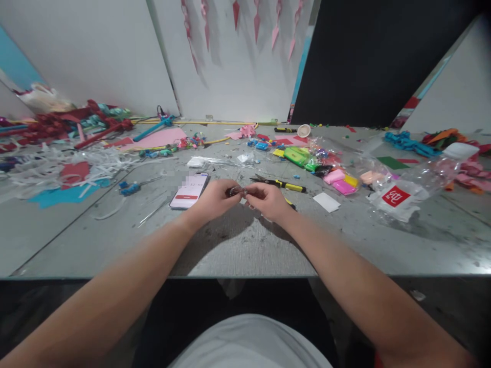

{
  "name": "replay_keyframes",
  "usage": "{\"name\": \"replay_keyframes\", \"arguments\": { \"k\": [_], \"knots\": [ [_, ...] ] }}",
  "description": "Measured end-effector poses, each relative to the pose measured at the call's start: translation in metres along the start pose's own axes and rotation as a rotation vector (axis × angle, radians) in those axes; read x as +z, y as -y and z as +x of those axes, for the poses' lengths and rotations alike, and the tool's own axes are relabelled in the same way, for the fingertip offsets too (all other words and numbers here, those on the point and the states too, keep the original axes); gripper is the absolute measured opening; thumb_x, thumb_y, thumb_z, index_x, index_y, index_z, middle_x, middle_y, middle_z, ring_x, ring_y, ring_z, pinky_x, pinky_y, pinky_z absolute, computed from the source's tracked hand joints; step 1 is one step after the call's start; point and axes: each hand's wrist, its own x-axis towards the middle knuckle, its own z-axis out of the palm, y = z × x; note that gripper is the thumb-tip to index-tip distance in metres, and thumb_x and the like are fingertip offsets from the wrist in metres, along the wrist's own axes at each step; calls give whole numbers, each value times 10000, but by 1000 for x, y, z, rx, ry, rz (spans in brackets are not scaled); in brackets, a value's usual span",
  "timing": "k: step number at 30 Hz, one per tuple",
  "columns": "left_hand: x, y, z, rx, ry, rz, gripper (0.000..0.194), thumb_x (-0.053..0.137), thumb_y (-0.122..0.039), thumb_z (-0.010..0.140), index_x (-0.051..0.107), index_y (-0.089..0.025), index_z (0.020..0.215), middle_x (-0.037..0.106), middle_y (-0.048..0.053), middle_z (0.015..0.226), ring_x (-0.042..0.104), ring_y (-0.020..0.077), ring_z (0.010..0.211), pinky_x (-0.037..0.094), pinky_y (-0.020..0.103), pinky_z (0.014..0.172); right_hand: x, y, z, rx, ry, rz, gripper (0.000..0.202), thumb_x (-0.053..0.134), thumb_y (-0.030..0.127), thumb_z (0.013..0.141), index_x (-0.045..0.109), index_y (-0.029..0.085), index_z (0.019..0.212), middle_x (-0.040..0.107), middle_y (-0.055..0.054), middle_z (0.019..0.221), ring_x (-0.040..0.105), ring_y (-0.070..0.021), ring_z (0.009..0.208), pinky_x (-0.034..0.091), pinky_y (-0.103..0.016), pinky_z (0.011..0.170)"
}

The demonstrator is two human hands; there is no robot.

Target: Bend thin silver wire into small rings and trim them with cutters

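My left hand (pixel 217 197) and my right hand (pixel 270 200) meet above the middle of the table, fingertips almost touching. Both are closed in a pinch on a small shiny bundle that looks like thin wire (pixel 237 191); the fingers cover much of it. Just beyond my right hand lie pliers (pixel 292 186) with black and yellow handles, their dark jaws pointing left and one handle partly hidden by that hand. Beside my left wrist a phone (pixel 188 191) lies face up with its screen lit. Thin clear strands (pixel 152 210) rest left of the phone.
A plastic bottle (pixel 425 179) lies at the right, near a white card (pixel 326 202). Bright clay packets (pixel 299 157) spread across the back. White strips (pixel 46 166) and red twisted pieces (pixel 53 125) pile up at the left. White panels (pixel 238 87) stand behind the table.
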Motion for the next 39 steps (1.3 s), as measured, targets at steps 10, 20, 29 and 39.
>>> {"name": "replay_keyframes", "arguments": {
  "k": [10, 20, 29, 39],
  "knots": [
    [4, -1, 0, 100, -12, 94, 253, 584, -324, 871, 585, -167, 673, 559, -3, 639, 502, 130, 621, 333, 263, 608, 1, 4, -1, 147, -34, 32, 77, 649, 123, 784, 713, 159, 761, 680, -5, 622, 625, -119, 530, 507, -231, 520],
    [4, -1, 1, 23, -11, 47, 231, 608, -329, 856, 667, -157, 713, 597, 2, 626, 492, 123, 598, 334, 264, 587, 4, 6, -2, 193, -71, 86, 135, 664, 107, 850, 662, 181, 962, 655, 27, 634, 618, -127, 509, 494, -235, 468],
    [3, 5, 4, -145, 59, -149, 259, 604, -383, 845, 684, -154, 752, 688, 30, 646, 583, 127, 575, 407, 240, 541, -2, 2, -1, 37, 27, 98, 276, 746, 209, 792, 667, 177, 1055, 695, 13, 728, 659, -136, 583, 540, -268, 543],
    [2, 2, -2, -62, 89, -88, 312, 614, -432, 878, 676, -152, 756, 637, 8, 637, 523, 119, 581, 349, 243, 539, -5, 1, 0, 35, 32, 32, 177, 746, 263, 763, 707, 170, 909, 701, -20, 741, 629, -145, 611, 537, -278, 531]
  ]
}}
